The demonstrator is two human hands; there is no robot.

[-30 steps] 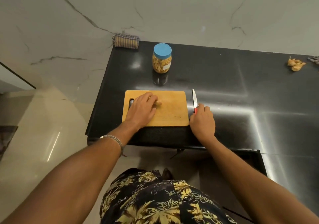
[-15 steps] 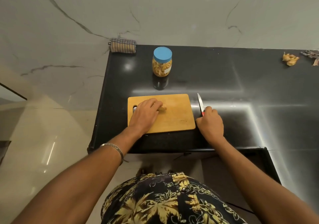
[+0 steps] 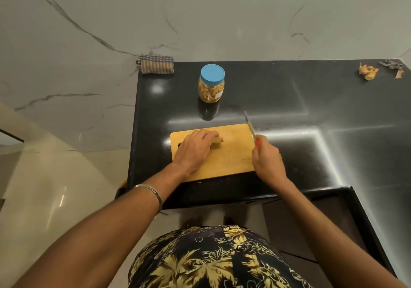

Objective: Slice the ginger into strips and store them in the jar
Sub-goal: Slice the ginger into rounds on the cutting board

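Knife point(image 3: 250, 126) now lifted off the counter: a second ago it lay flat just past the right edge of the cutting board point(image 3: 231, 156) with the right hand point(image 3: 268, 161) settling on its handle; now that hand's fingers are wrapped round the red handle and the blade angles up over the board's far right corner. Left hand point(image 3: 193, 150) unchanged, fingers curled over the ginger point(image 3: 217, 140), pinning it near the board's middle-left; only a small tip of the piece shows. Reads as the grip being complete and the first cut about to start; no strips visible on the board yet. Jar point(image 3: 211, 83), blue lid on and already holding yellowish pieces, stands beyond the board's far edge, well apart. Black glossy counter point(image 3: 311, 110), board near its front left corner. Folded checked cloth point(image 3: 155, 64) at the far left corner; ginger scraps point(image 3: 368, 71) and peelings at the far right. Marble wall behind, pale tiled floor to the left.
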